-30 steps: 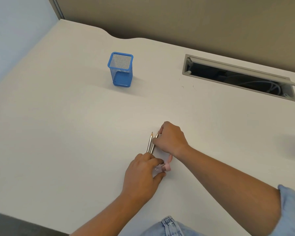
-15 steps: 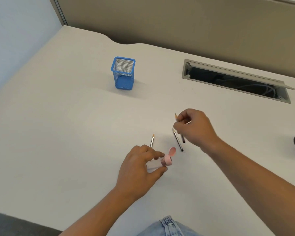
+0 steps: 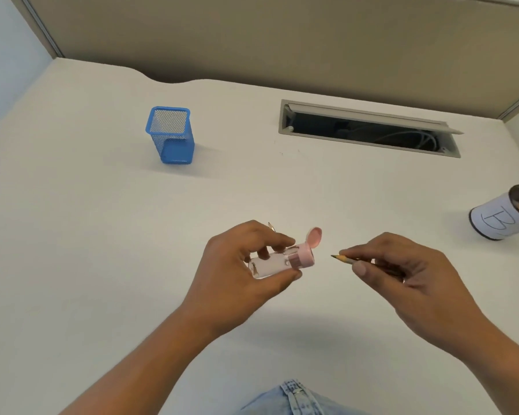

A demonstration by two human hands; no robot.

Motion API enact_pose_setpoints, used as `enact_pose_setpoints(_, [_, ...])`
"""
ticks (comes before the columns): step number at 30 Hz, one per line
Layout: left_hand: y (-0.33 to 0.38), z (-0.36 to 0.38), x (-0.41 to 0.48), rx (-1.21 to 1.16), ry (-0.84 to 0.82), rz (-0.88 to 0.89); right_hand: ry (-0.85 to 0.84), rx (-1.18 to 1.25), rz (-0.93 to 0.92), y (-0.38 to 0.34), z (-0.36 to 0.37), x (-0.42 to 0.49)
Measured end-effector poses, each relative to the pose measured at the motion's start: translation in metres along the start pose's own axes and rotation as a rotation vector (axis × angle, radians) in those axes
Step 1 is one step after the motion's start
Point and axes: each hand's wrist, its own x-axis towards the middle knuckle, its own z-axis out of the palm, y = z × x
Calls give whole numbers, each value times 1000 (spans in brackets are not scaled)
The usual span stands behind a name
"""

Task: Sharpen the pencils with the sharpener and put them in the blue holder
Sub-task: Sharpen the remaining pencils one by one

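Over the white counter [image 3: 102, 235], my left hand [image 3: 237, 283] grips the clear pink-capped sharpener [image 3: 282, 262], right hand [image 3: 402, 277] pinching a dark pencil [image 3: 343, 258]; next, align and insert its tip.

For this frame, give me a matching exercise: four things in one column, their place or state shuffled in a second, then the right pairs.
1. sharpener
2. pencil
3. blue holder
4. white can

a. stands empty at the far left of the desk
b. held in the right hand, tip pointing left
c. at the right edge, marked with a letter
d. held in the left hand, pink cap flipped open

Pairs: 1-d, 2-b, 3-a, 4-c
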Motion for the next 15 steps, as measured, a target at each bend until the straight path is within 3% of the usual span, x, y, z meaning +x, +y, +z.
enact_pose_setpoints(8, [15, 15, 8, 12, -80, 66, 73, -80, -66, 3, -18, -11])
enact_pose_setpoints(15, [22, 22, 6, 28, -122, 93, 33, -126, -128, -1, -18, -13])
